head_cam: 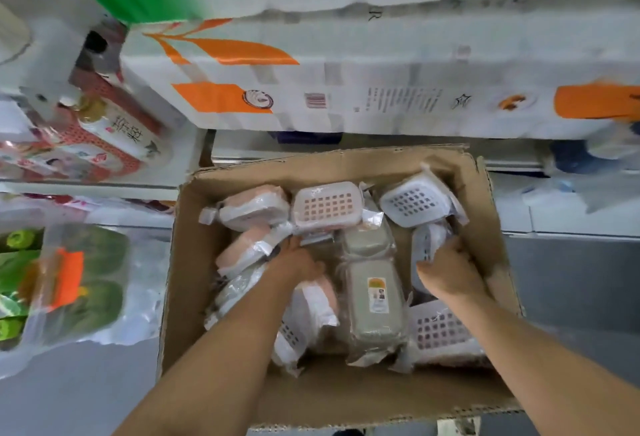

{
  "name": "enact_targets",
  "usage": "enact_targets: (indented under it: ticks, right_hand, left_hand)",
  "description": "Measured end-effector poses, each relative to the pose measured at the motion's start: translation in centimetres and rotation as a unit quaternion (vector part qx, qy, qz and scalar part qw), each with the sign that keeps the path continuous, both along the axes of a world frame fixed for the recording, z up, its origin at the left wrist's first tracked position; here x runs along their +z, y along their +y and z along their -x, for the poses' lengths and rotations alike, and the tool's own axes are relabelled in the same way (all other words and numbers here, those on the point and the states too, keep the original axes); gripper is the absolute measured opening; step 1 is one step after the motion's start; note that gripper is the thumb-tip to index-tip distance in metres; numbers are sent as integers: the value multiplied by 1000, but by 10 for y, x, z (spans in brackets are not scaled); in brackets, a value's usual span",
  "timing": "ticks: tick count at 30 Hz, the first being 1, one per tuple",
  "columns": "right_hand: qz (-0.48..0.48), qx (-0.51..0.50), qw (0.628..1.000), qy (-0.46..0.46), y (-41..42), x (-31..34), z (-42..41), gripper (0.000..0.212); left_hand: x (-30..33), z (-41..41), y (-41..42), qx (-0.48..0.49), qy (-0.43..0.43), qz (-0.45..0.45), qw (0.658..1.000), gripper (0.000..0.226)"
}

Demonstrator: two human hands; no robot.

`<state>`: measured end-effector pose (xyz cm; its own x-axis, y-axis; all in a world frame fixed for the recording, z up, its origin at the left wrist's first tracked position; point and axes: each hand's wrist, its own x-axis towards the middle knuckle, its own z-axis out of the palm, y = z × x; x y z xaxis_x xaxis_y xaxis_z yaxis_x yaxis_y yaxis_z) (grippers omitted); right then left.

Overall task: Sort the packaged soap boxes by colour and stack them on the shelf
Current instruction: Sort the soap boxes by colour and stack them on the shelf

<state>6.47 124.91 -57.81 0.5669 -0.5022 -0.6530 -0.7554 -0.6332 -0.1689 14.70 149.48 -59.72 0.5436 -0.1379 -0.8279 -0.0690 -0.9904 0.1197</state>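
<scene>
Soap boxes [327,206] are all still being kept unsorted in the cardboard carton [485,221], none being shelved, while a lilac box [426,245] is being gripped by the right hand [446,267] and a wrapper edge fingered by the left hand [298,259], its grasp indiscernible.

grey floor [571,283] is what everything sits on here. open cardboard box [346,397] sits right on it, and just left of the box there's a clear plastic bag [79,290] of green stuff. white shelf [104,190] behind holds stacked tissue packs [381,89]
</scene>
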Motion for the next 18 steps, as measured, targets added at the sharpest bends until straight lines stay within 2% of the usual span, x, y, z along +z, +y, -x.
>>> enact_targets:
  ticks: [3, 8, 11, 14, 16, 18]
  right_hand:
    - [13, -7, 1000, 7, 5, -8, -3, 69]
    - [16, -6, 1000, 11, 6, -2, 0, 60]
    - [-10, -21, 1000, -9, 6, 14, 8, 48]
    - [-22, -37, 998, -35, 8, 30, 19, 62]
    - [-15, -29, 998, -57, 10, 38, 27, 68]
    - [-25, -46, 995, -85, 13, 46, 31, 64]
  left_hand:
    - [-15, -1, 0, -67, -6, -38, 997, 60]
    - [3, 11, -3, -101, -115, -49, 987, 66]
    - [24, 17, -3, -124, -216, -35, 968, 42]
    - [44, 28, 1, -72, -296, 52, 951, 23]
    - [55, 32, 2, 1, -305, 110, 946, 22]
    - [64, 35, 3, 38, -304, 148, 940, 26]
